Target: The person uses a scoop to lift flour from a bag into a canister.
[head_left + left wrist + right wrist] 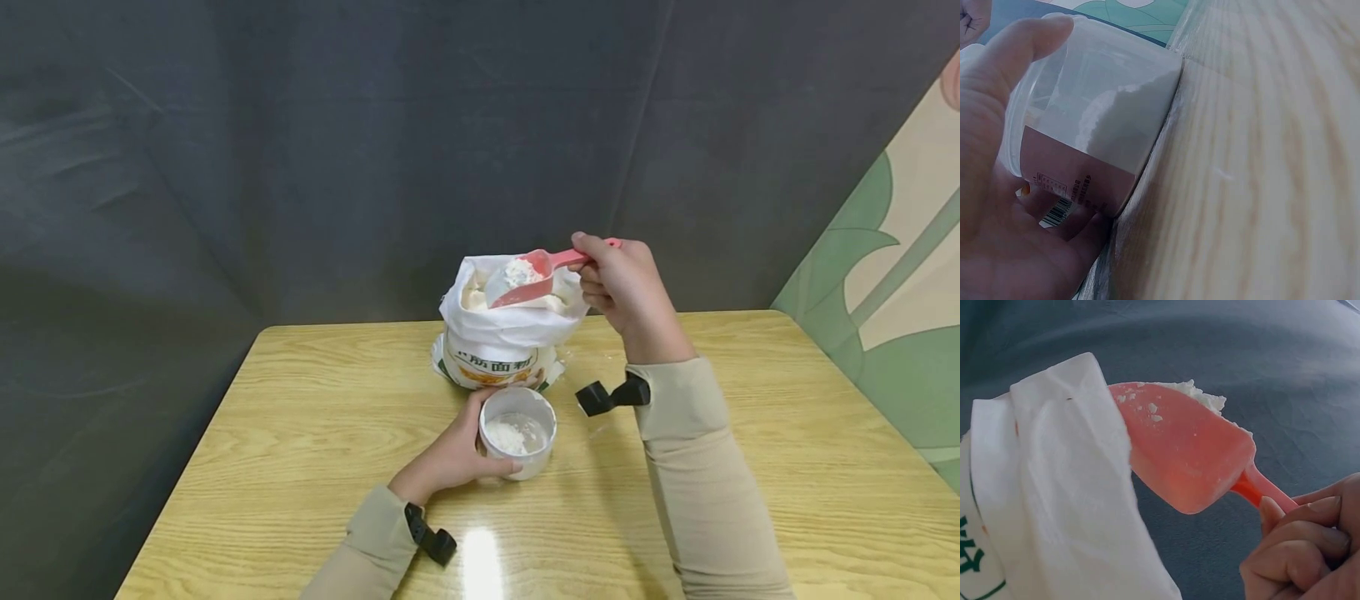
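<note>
My right hand grips the handle of a pink scoop, which carries white flour above the mouth of a white flour bag. In the right wrist view the scoop shows flour heaped over its rim and specks on its side, partly behind the bag's folded edge. My left hand holds a clear round tub from its left side, thumb at the near rim. Some flour lies in the tub, seen through its wall in the left wrist view, above a brownish-pink label.
The flour bag stands open near the back of the wooden table, directly behind the tub. A dark curtain hangs behind the table. To the right is a wall with leaf patterns. Traces of flour dust the tabletop right of the bag.
</note>
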{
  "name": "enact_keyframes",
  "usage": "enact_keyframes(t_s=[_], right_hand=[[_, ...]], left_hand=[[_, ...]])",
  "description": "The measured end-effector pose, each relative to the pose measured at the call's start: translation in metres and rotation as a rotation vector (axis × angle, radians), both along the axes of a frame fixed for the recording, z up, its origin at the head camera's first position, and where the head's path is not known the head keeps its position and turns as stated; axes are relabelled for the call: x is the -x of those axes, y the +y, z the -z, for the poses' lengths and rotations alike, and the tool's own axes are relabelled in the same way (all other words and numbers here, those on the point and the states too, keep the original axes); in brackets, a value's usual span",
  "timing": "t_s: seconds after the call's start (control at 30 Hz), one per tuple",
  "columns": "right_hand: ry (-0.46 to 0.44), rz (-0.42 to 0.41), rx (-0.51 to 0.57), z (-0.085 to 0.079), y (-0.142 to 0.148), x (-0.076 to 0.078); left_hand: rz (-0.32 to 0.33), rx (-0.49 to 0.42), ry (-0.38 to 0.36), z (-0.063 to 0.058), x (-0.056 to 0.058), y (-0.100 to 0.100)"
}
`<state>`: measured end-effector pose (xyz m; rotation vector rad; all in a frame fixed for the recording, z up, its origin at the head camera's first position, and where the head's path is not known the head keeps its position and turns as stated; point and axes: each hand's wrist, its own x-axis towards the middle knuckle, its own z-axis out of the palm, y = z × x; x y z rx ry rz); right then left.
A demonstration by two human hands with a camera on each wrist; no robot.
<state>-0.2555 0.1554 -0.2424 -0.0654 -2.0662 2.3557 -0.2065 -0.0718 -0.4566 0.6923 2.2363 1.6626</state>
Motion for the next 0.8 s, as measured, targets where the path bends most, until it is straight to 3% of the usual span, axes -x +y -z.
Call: enact_keyframes(t_s=[0.4, 0.8], right_hand=[[0.049, -0.043, 0.071, -0.003, 0.009, -0.016], [0.057, -0.099, 0.162, 0.013, 0.02, -0.037]], left_hand=[[0.004, 0.001, 0.007, 0.0, 0.0, 0.001], [0.014, -0.023, -0.006, 0.0, 0.0, 0.001]])
